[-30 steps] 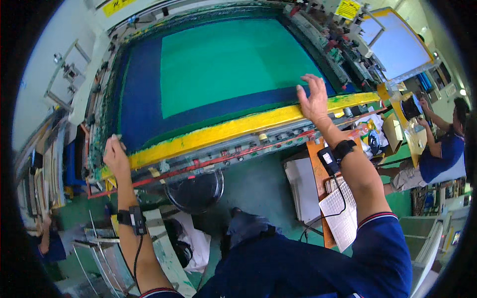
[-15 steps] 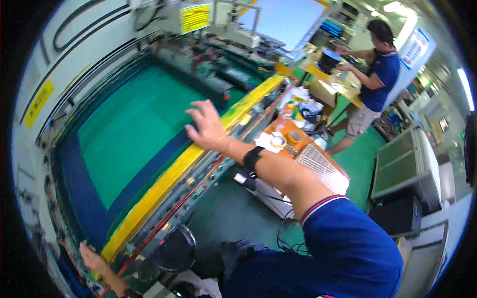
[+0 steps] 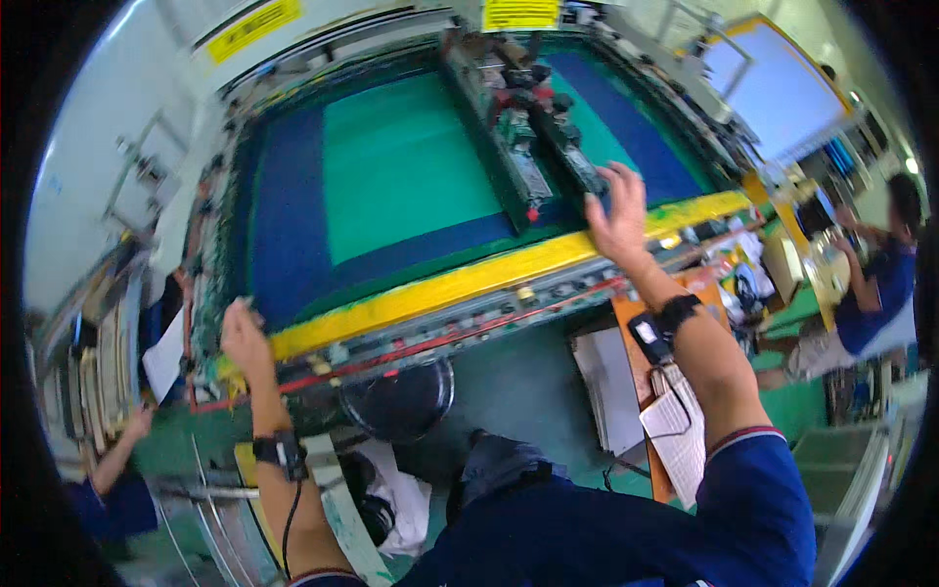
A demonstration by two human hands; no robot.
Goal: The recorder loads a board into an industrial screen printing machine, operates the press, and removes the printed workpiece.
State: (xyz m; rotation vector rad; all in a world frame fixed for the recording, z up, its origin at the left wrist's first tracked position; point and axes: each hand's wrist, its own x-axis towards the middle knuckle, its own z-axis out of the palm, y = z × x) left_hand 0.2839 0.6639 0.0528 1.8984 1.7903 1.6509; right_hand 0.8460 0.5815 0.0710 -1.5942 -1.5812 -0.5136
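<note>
A large screen-printing frame (image 3: 460, 186) with green mesh bordered in blue is laid flat on the machine, filling the far half of the view. Its near edge is covered by a yellow taped strip (image 3: 489, 277) that runs from near left to far right. The left hand (image 3: 245, 338) is set on the near left corner of the frame, fingers curled over the edge where the yellow strip ends; the grip appears closed on the frame edge. The right hand (image 3: 618, 220) is placed on the near right part of the frame, just past the yellow strip, fingers spread and pressed flat, so nothing is clasped. A squeegee carriage (image 3: 523, 147) is seen lying across the mesh, just left of the right hand. A stack of papers (image 3: 611, 391) is seen on the orange bench (image 3: 636, 362) beneath the right forearm. Another person (image 3: 875, 293) is seated far right.
</note>
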